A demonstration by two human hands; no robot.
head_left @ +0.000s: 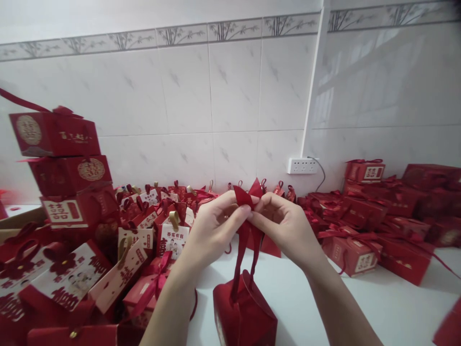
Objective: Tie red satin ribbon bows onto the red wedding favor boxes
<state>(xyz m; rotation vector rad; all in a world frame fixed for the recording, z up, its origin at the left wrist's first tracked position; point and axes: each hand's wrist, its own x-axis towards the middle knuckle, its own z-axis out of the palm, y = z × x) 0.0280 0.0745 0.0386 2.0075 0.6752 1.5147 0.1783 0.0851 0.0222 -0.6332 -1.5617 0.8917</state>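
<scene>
Both my hands meet in the middle of the head view, pinching a red ribbon (243,198) above a small red gift box. My left hand (220,222) grips the ribbon between thumb and forefinger; my right hand (280,225) pinches it from the other side. Two pointed ribbon ends stick up over my fingers. Below, two ribbon strands run down into the top of the red gift box (248,307), which sits on the white table near the lower edge. The exact fold between my fingertips is hidden.
Several stacked red boxes (77,170) stand at the left, above white-and-red gift boxes (72,274). More small boxes (176,194) line the wall. Red ribboned boxes (360,250) are piled at the right on the white table (302,298). A power socket strip (302,166) is on the tiled wall.
</scene>
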